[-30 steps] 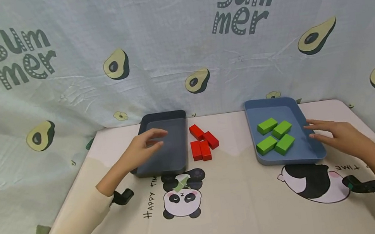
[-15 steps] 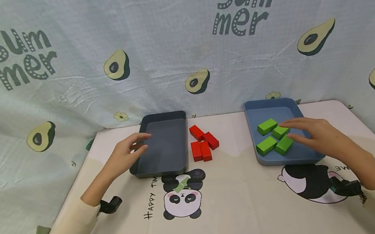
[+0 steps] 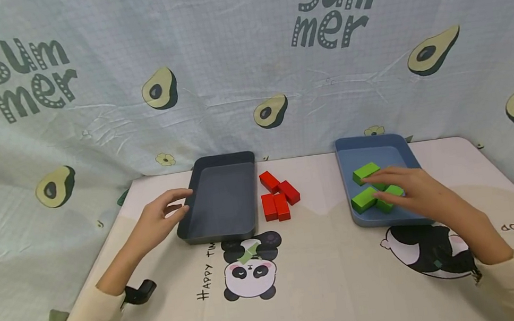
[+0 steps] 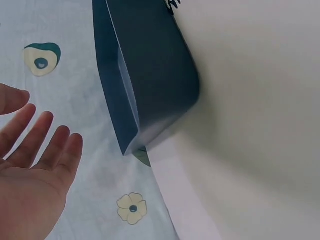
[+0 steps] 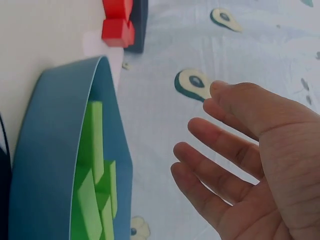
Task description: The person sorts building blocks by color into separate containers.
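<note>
My left hand (image 3: 156,221) hovers at the left side of a dark grey tray (image 3: 225,199), fingers loosely bent and holding nothing. In the left wrist view the fingers (image 4: 52,145) are spread apart from the tray wall (image 4: 155,60). Above a blue tray (image 3: 381,150) is my right hand (image 3: 417,191), its relaxed fingers over several green blocks (image 3: 364,199), partly covering them. In the right wrist view nothing lies between the thumb and fingers (image 5: 215,170), and the green blocks (image 5: 90,200) sit below the blue tray's rim.
Several red blocks (image 3: 274,206) lie on the table between the two trays, close to the grey tray's right side. A printed cloth (image 3: 218,42) hangs behind the table. A panda print (image 3: 250,276) decorates the tablecloth (image 3: 320,281) in front.
My right hand has moved left from the blue tray's right edge to over the green blocks. My left hand has drawn back left, from above the grey tray to its left edge.
</note>
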Tool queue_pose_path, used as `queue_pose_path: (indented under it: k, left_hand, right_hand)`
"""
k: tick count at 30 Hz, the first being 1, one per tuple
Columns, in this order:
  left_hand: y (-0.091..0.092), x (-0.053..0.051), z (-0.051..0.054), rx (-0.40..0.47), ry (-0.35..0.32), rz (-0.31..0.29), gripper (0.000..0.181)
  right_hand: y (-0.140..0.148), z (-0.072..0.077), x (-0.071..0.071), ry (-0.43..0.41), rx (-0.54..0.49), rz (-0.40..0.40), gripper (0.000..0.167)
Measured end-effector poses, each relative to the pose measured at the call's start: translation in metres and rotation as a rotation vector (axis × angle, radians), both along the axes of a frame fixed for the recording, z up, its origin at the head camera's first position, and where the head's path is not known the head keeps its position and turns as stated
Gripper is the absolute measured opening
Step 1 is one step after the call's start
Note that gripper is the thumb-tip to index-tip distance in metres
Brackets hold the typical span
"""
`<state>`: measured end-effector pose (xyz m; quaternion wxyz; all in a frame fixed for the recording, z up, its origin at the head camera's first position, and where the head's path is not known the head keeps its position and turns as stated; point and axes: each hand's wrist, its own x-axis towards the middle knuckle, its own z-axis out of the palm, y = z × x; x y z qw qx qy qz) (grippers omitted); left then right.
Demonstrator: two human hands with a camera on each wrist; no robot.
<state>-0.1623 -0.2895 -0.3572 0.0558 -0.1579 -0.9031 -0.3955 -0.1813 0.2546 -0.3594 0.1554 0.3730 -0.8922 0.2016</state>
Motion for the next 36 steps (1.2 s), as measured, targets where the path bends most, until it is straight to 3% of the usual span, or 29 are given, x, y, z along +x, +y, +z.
queue_pose_path:
  k: [9,22,31,36]
  left_hand:
    - [-0.010,0.007,-0.013,0.012,-0.008,0.036,0.039]
    - [-0.022,0.014,-0.026,0.026,-0.076,0.084,0.042]
    - [-0.029,0.013,-0.030,0.046,-0.119,0.065,0.045]
    - [-0.030,0.009,-0.030,0.112,-0.164,0.026,0.047]
  right_hand:
    - [-0.021,-0.009,-0.006,-0.081,-0.016,0.058,0.040]
    - [-0.066,-0.036,-0.032,-0.217,-0.084,0.183,0.039]
    - [-0.088,-0.033,-0.043,-0.347,-0.049,0.163,0.042]
    - [-0.100,-0.029,-0.053,-0.393,-0.046,0.151,0.045]
